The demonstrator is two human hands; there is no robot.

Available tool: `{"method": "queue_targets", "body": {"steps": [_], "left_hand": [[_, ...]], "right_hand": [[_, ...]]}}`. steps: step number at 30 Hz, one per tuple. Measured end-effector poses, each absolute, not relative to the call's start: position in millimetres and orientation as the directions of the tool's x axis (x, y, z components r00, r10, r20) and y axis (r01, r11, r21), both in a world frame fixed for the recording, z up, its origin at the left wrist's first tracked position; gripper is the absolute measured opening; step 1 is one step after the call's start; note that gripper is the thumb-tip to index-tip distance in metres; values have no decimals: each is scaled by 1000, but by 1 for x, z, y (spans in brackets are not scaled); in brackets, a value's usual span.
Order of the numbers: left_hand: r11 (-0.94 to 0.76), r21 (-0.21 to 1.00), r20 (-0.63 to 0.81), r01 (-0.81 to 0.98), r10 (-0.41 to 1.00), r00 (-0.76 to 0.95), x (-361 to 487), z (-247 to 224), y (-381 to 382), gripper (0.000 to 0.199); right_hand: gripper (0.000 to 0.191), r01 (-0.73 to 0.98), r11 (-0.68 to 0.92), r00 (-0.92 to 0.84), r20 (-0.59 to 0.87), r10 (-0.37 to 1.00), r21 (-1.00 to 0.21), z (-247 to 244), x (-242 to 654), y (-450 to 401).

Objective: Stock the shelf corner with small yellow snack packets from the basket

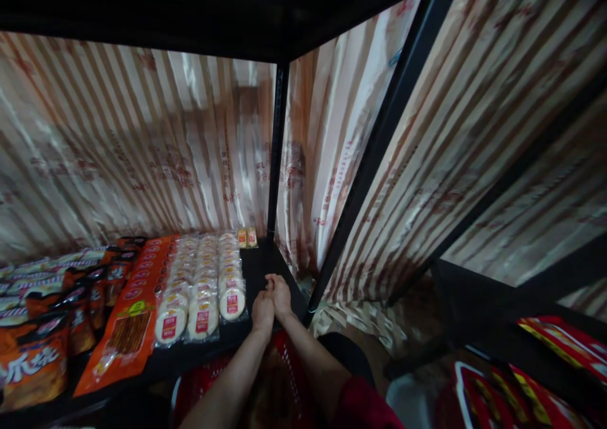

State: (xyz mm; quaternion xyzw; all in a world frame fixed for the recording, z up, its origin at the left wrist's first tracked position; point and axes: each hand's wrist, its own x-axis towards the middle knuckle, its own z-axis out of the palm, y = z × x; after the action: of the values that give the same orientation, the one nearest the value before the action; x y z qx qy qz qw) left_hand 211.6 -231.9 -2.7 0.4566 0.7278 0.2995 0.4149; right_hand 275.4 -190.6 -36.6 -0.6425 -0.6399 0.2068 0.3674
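Looks part-done: shows round packets [203,290] lined frontward from back edge of shelf [258,266], yellow packets [243,237] near back right corner; has left hand [263,309] and right hand [281,293] touching, half-curled; cannot tell if holding anything.

Count two hands [263,312], three rows of round packs [202,318], one row of long packs [127,334], two small packets [247,237]; cannot count overlapping orange bags [40,362] or white bags [35,283].

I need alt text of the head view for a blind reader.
A person's bare left hand and right hand are close together over a black shelf, beside rows of round white clear-wrapped packs. Orange plastic bags lie farther left; crinkled striped sheeting hangs behind.
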Motion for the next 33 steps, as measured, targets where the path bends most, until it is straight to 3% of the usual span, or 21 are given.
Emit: {"method": "queue_targets", "body": {"steps": [16,26,33], "left_hand": [[307,893,-251,330,947,-201,204,-23,-256,19],[74,928,-29,365,991,-128,199,-33,-282,23],[-14,944,50,330,994,-101,195,-32,-294,21]], "right_hand": [[29,691,125,67,236,970,-712,-52,282,-217],[30,656,175,54,277,959,-734,-58,284,-235],[30,630,173,124,318,940,-757,-60,281,-251]]}}
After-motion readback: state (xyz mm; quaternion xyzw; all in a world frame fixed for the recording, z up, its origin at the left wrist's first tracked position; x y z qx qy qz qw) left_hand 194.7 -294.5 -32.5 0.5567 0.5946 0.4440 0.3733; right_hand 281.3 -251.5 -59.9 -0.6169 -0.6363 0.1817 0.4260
